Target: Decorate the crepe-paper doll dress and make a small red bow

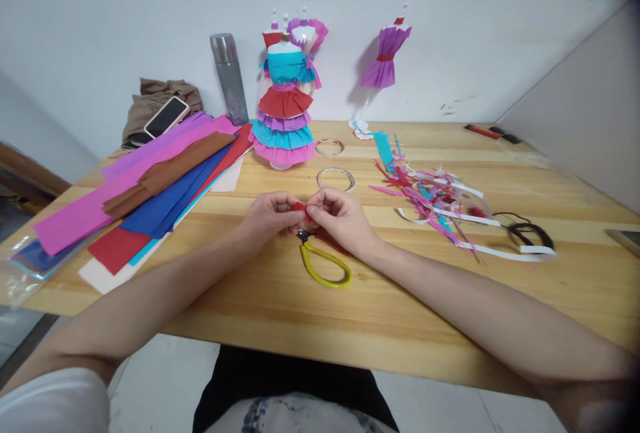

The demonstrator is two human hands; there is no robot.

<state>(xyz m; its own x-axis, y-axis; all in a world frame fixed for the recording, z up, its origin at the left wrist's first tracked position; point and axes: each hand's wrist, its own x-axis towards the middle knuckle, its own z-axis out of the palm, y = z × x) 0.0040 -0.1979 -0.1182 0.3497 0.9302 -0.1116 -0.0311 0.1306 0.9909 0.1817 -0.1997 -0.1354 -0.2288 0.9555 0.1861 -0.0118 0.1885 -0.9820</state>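
A small piece of red crepe paper point(301, 207) is pinched between my two hands above the middle of the table. My left hand point(274, 218) grips its left side with thumb and fingertips. On the other side my right hand point(340, 218) is closed on it as well, and the fingers hide most of the piece. Scissors with yellow handles point(326, 281) lie on the wood just below the hands, their blades mostly covered by the fingers. More red material point(334, 244) shows beside them under my right hand.
Layered crepe paper sheets point(170, 196) cover the left side. Small mannequins in a ruffled paper dress point(285, 103) and a purple dress point(386, 59) stand at the back, near a flask point(230, 79). Tape rolls point(336, 179) lie mid-table; paper scraps point(440, 196) spread rightward.
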